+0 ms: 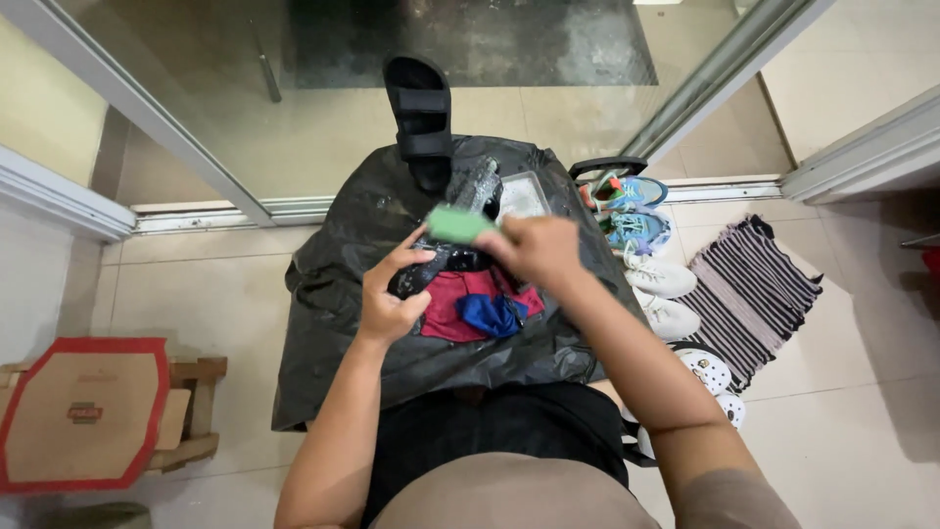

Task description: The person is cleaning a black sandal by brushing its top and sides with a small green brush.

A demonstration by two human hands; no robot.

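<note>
My left hand (390, 294) grips a wet black sandal (460, 220) by its lower end, holding it tilted above a black plastic sheet (343, 284). My right hand (537, 247) presses a green sponge (458, 224) against the sandal. Under the hands lie a red cloth (452, 312) and a blue cloth (490, 315). A second black sandal (421, 113) lies at the sheet's far edge. A clear shallow tray (525, 196) sits just beyond my right hand.
Several pairs of shoes (646, 245) line the floor on the right beside a striped mat (754, 284). A red-edged cardboard box (83, 411) rests on a wooden stool at left. A glass sliding door (294, 118) stands ahead.
</note>
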